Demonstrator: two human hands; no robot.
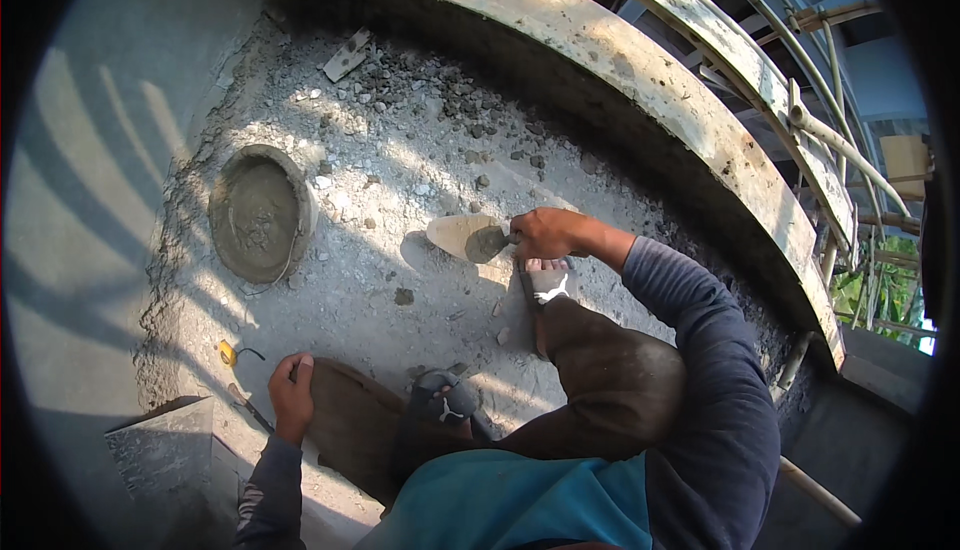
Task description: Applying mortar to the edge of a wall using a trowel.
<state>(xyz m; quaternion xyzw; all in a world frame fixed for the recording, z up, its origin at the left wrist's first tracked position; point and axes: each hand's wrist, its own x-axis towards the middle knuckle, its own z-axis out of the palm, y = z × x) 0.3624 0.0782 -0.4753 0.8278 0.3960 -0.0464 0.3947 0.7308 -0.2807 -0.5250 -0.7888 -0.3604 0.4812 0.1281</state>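
My right hand point(545, 234) grips the dark handle of a trowel point(458, 237), whose pale blade points left above the rubble floor, with grey mortar on the part nearest the handle. The hand is just above my right sandalled foot. Beside my bent left knee is my left hand point(291, 396), its fingers curled in; whether anything is inside them is hidden. Close by on the floor lie a thin tool point(250, 407) with a dark handle and a yellow tape measure point(228, 353). Further off, a round bucket point(305, 195) holds wet grey mortar.
A smooth grey wall point(90, 180) rises at the left. A curved concrete edge point(640, 70) sweeps from top to right, with bamboo poles point(840, 140) beyond. Loose stones point(420, 100) and a flat offcut point(347, 56) lie at the back. A concrete block point(165, 450) stands lower left.
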